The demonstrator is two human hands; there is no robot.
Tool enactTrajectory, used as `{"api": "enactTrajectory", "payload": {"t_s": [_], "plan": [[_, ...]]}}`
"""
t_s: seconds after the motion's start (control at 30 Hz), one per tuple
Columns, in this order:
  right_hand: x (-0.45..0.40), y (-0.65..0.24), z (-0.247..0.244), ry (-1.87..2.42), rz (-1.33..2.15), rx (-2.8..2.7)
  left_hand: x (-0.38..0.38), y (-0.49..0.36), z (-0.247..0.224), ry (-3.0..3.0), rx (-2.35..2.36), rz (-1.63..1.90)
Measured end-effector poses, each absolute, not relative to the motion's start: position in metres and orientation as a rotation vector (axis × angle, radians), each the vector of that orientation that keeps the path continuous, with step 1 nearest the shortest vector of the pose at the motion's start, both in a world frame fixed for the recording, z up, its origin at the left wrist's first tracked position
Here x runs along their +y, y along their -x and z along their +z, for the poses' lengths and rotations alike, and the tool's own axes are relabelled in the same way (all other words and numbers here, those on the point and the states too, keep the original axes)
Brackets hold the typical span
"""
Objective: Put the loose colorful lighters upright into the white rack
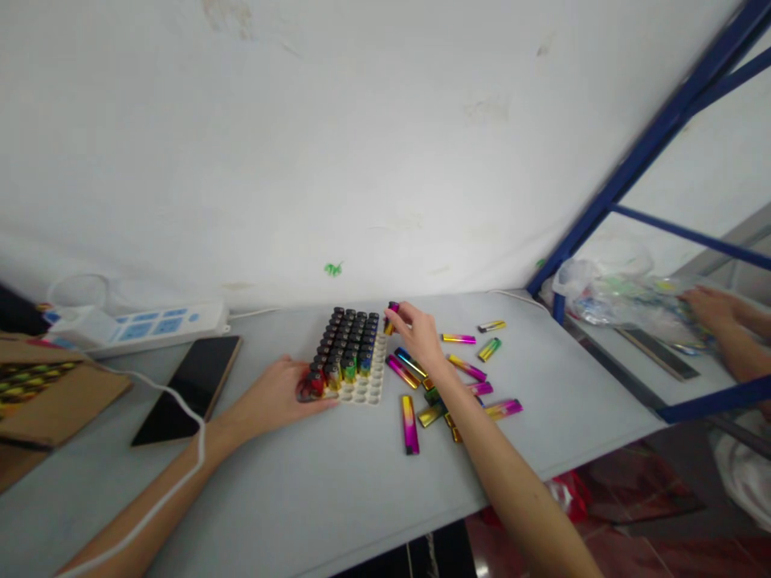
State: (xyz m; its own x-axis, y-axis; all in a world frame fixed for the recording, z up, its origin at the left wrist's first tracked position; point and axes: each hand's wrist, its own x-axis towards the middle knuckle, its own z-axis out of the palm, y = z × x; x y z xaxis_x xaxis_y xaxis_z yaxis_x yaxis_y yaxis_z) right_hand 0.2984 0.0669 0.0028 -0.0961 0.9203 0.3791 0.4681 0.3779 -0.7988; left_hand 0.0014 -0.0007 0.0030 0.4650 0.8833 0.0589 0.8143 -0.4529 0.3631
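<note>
Grey table [337, 490], part-filled tray [374, 384] of lighters [350, 341]

A scuffed white wall [385, 144] backs a grey table [337, 490] — blue metal frame [638, 160] at right.

Magenta-and-yellow lighters [409, 429] gleam right of a cream tray [361, 395] dimpled in rows; left of the tray lie a black phone [193, 385] and a blue-and-white power strip [162, 325]; behind the tray, a green smudge [333, 269] marks a white wall [385, 144].
</note>
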Motion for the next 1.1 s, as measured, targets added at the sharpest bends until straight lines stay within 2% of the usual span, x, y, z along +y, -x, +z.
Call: {"api": "enactTrajectory", "payload": {"t_s": [0.23, 0.6, 1.1], "plan": [[0.069, -0.298, -0.016, 1.134, 0.791, -1.750, -0.003, -0.003, 0.008, -2.405, 1.460, 0.309], [0.066, -0.303, -0.011, 1.205, 0.705, -1.979, -0.002, 0.000, 0.007, -2.408, 1.470, 0.313], [0.064, -0.295, -0.008, 1.144, 0.776, -1.924, 0.006, 0.011, 0.016, -2.376, 1.519, 0.249]]}}
